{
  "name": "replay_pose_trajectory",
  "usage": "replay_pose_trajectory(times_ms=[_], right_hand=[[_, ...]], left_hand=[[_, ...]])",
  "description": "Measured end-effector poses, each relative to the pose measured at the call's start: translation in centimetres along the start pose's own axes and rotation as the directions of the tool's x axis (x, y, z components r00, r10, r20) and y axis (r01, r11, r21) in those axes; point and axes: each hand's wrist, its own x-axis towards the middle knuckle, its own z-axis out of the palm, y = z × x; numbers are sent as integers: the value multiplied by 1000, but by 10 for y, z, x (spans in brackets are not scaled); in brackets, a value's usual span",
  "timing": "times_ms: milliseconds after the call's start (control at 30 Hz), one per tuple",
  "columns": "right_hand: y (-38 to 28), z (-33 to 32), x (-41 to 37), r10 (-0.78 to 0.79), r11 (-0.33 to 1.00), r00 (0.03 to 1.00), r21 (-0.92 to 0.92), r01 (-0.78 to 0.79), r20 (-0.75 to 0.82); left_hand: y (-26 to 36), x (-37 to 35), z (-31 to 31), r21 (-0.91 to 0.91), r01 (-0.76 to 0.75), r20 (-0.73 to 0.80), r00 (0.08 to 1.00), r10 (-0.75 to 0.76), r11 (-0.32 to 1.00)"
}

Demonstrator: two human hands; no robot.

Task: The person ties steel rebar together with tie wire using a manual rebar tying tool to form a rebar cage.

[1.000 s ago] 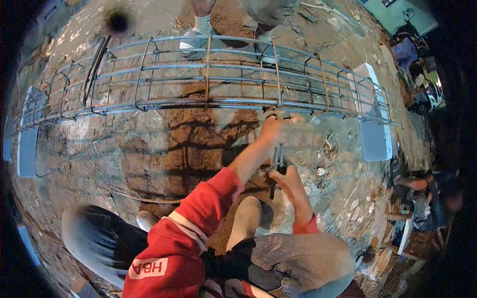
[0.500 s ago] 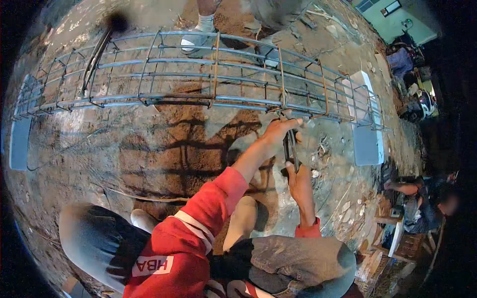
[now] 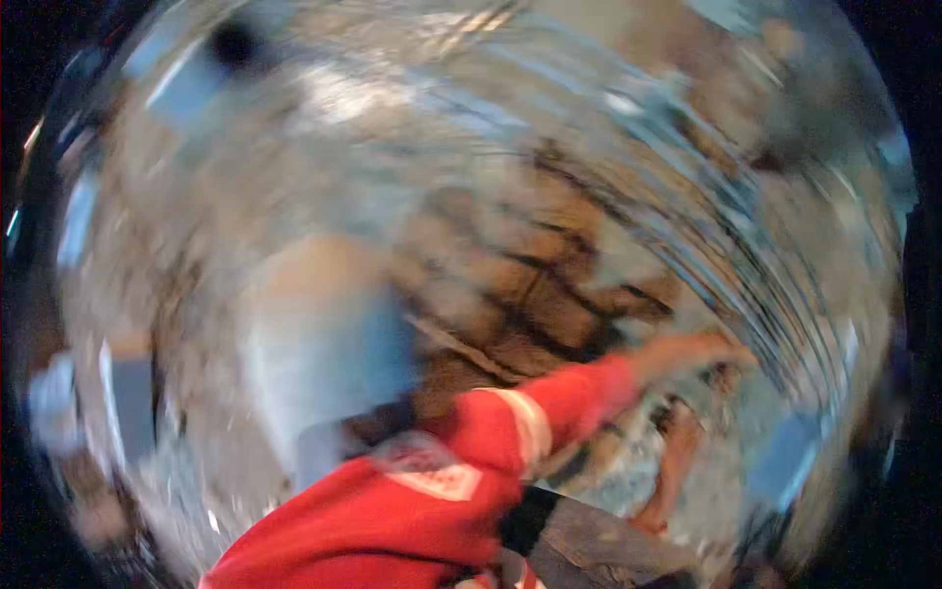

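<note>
Strong motion blur covers the view. A cage of steel rebar (image 3: 726,245) slants from upper middle to lower right. My left hand (image 3: 695,350), below a red sleeve, reaches to the near side of the cage; its fingers are smeared. Below it, my right hand (image 3: 679,442) is closed around dark-handled pliers (image 3: 670,412), only faintly visible. Whether the pliers' jaws touch the cage cannot be made out.
A pale block (image 3: 785,456) is under the cage's lower right end, and another pale block (image 3: 186,88) is at upper left. My knee (image 3: 324,334) shows large at left centre. A blurred person (image 3: 829,93) is beyond the cage. Brown soil (image 3: 530,294) lies beneath.
The view has swung round sharply, so the cage now slants instead of lying across. Both hands appear farther right and lower, and everything has become blurred.
</note>
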Motion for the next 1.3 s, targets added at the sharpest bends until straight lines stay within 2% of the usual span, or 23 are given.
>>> replay_pose_trajectory(times_ms=[33, 133, 267, 500, 667, 767, 833, 933, 967, 1000, 1033, 1067, 1133, 1167, 1233, 1267, 1300], right_hand=[[6, -1, 10, -54, 998, 998, 28, 55, -23], [13, -4, 32, -187, 980, 979, 55, 191, -81], [-22, 18, 50, -324, 943, 943, 50, 328, -75], [-76, 66, 62, -389, 917, 921, 102, 385, 22], [-90, 73, 83, -429, 903, 896, 92, 420, 116], [-85, 60, 95, -417, 909, 899, 90, 408, 135], [-77, 47, 91, -390, 918, 918, 114, 381, 75], [-57, 42, 73, -326, 935, 945, 157, 319, 17], [-51, 41, 65, -300, 942, 954, 169, 291, 26], [-45, 37, 59, -278, 944, 961, 192, 270, 15], [-39, 36, 53, -257, 946, 966, 212, 246, 23], [-34, 33, 49, -236, 946, 972, 231, 227, 14], [-21, 35, 38, -197, 948, 980, 254, 190, 1], [-16, 34, 37, -184, 948, 983, 263, 180, -10], [-4, 33, 35, -162, 944, 987, 287, 161, -19], [0, 31, 35, -151, 942, 988, 297, 156, -40], [1, 28, 30, -139, 940, 990, 311, 142, -33]], left_hand=[[37, -27, 15, -88, 62, -106, 992, -72, 994], [20, -19, 11, -52, 7, -207, 978, -18, 999], [26, -12, -1, -35, -10, -351, 936, -3, 999], [33, -37, -2, -5, -16, -458, 889, 12, 1000], [38, -6, -7, 8, -17, -528, 849, 18, 1000], [33, 12, -2, 8, 16, -554, 833, -9, 1000], [9, 34, 14, 26, 93, -585, 809, -60, 995], [-49, 49, 46, -68, 127, -716, 685, -137, 990], [-58, 45, 54, -114, 138, -719, 672, -178, 984], [-97, 64, 31, 413, 117, -675, 705, 218, 903], [-66, 47, 36, 250, 244, -716, 698, 10, 937], [-78, 50, 26, 265, 162, -719, 690, 84, 951], [-19, 19, 48, 212, 289, -821, 570, 10, 933], [-28, 24, 44, 252, 277, -803, 595, 41, 927], [-58, 35, 27, 275, 290, -842, 532, 84, 917], [-53, 42, 25, 298, 274, -836, 538, 112, 914], [-46, 44, 28, 273, 375, -861, 505, 52, 886]])
